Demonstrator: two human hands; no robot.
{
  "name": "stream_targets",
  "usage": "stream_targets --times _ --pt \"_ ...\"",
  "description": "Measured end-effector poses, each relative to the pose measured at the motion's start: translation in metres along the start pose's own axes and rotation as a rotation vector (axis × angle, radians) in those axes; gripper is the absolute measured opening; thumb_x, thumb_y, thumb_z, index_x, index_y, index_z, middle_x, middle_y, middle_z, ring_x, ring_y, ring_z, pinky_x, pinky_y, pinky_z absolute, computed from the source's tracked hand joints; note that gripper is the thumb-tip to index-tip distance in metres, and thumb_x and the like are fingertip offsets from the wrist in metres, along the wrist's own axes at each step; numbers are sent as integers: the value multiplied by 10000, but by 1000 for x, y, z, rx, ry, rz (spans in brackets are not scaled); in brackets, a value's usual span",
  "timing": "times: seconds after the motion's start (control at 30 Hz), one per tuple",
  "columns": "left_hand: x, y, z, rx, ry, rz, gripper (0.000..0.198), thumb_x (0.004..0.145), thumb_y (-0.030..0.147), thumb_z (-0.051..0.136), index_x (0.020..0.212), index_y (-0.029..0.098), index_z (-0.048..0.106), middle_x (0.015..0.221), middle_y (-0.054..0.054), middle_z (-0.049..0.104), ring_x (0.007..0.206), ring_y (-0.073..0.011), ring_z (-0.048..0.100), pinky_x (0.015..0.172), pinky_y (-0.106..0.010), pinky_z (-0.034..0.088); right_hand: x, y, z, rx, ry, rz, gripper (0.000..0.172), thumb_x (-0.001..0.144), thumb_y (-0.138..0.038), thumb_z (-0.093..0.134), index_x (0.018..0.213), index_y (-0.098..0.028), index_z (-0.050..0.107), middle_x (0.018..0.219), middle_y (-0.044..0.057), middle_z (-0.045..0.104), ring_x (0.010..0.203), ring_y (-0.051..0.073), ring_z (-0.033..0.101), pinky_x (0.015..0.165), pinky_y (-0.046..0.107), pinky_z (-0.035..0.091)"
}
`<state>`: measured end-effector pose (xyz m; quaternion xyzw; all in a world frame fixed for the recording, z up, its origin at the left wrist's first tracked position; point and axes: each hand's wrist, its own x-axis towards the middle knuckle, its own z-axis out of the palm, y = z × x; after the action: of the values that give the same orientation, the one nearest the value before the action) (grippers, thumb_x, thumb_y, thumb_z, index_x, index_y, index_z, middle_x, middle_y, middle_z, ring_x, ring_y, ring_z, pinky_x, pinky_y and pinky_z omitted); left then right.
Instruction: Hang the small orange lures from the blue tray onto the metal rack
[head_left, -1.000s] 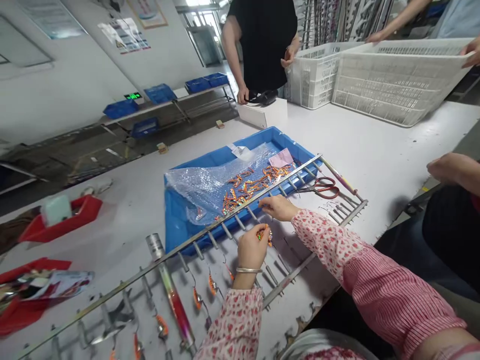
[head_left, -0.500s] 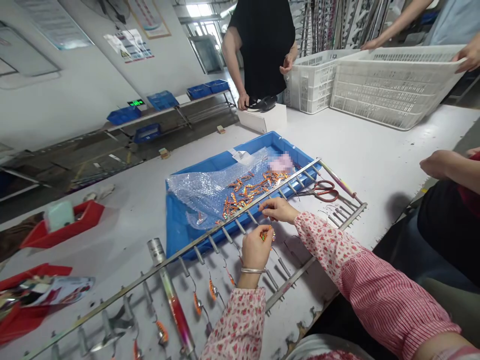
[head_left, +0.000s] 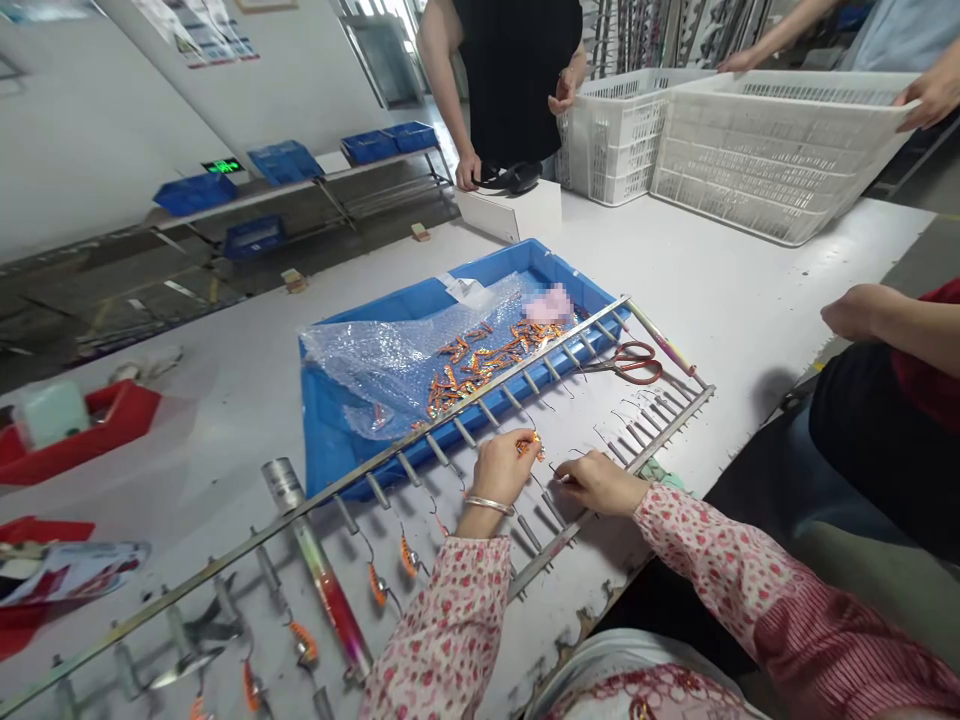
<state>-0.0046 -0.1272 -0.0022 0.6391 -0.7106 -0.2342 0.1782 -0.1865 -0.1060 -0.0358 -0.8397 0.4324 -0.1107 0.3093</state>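
Note:
My left hand (head_left: 501, 472), with a bracelet at the wrist, is closed around several small orange fishing lures (head_left: 534, 447) over the middle of the metal rack (head_left: 390, 462). To its right, my right hand (head_left: 600, 482) pinches a thin wire hook close to the rack's lower bar (head_left: 679, 415). Hooks and springy wires run from pegs on both bars. Orange-and-silver lures (head_left: 376, 585) hang between the bars at the left part of the rack. Just beyond, a blue tray (head_left: 319, 465) holds bubble wrap (head_left: 375, 355) and a loose pile of orange lures (head_left: 480, 365).
Red-handled scissors (head_left: 637, 362) lie under the rack's far right end. Red bins (head_left: 124, 415) stand at left. White crates (head_left: 750, 160) and a white box (head_left: 510, 210) are at the back. Two people stand across the table; another person's arm (head_left: 885, 315) is at right.
My right hand has moved from the upper bar down and right to the lower bar. My left hand stays mid-rack with the lures. The camera view has shifted slightly.

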Motion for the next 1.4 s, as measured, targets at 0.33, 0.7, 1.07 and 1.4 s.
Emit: stream_targets --times 0.33,0.7,1.07,1.4 --pt "-14 4 1 -32 -46 65 238 799 311 467 730 185 658 681 -10 659 632 -124 549 606 -219 340 2 0 12 200 235 121 105 719 -220 651 780 -167 584 615 -23 574 579 103 493 569 208 310" --pt "-17 9 5 18 -9 69 240 811 299 455 707 198 646 654 -6 650 615 -120 548 601 -215 336 2 -1 18 221 262 104 118 713 -233 667 763 -171 579 625 -27 562 579 100 476 567 209 295" --pt "-8 8 -5 38 50 9 215 800 296 464 751 209 655 689 -5 676 647 -137 589 618 -226 353 -2 -2 15 233 231 78 105 726 -237 654 771 -169 588 615 -27 565 573 100 488 558 202 312" --pt "5 5 -32 322 40 43 232 822 342 436 888 269 646 887 -16 675 781 -194 597 613 -262 363 3 71 -90 -63 496 226 181 866 -257 463 890 -176 624 760 33 644 678 138 571 647 237 390"
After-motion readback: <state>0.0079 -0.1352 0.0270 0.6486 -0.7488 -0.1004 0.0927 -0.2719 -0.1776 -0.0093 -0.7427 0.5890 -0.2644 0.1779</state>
